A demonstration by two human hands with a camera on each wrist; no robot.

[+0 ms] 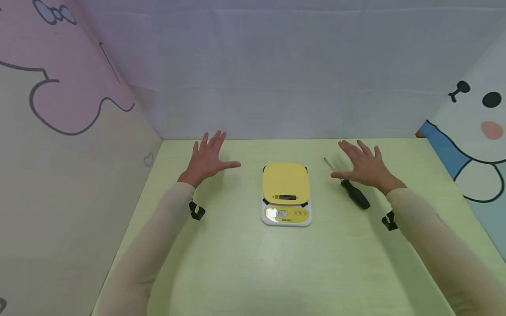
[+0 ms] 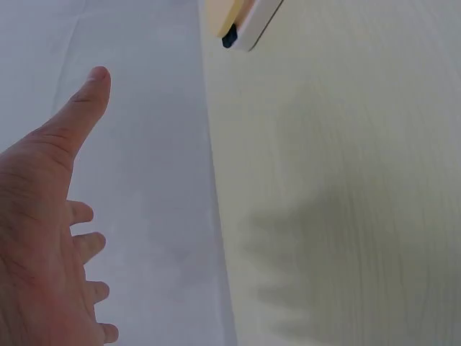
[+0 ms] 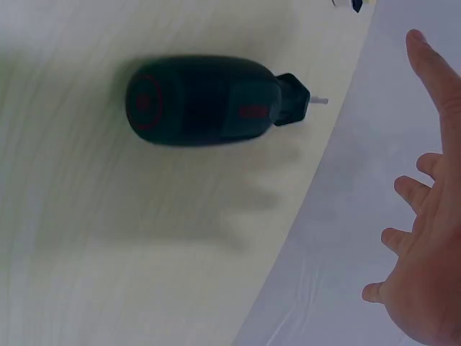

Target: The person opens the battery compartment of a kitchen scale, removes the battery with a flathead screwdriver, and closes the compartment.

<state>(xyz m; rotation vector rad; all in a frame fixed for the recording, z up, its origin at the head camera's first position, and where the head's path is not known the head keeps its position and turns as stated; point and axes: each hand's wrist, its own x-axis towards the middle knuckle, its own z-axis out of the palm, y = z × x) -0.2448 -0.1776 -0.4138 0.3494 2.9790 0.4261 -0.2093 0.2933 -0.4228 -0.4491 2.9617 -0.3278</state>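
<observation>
A yellow and white kitchen scale [image 1: 286,186] lies flat in the middle of the table, its small display lit. To its right is a screwdriver [image 1: 355,194] with a dark handle and a thin metal shaft slanting up and left. My left hand [image 1: 207,161] hovers left of the scale, fingers spread, holding nothing. Above the screwdriver, my right hand [image 1: 364,166] is held with spread fingers and covers part of the shaft in the head view. The right wrist view shows the screwdriver handle [image 3: 205,101] apart from the hand. A corner of the scale [image 2: 248,25] appears in the left wrist view.
The pale wooden table [image 1: 245,272] meets a whitish cloth wall [image 1: 253,70] at its back edge. Side panels with cartoon drawings stand at left [image 1: 71,175] and right [image 1: 480,171]. Small black devices [image 1: 196,210] are strapped at both wrists.
</observation>
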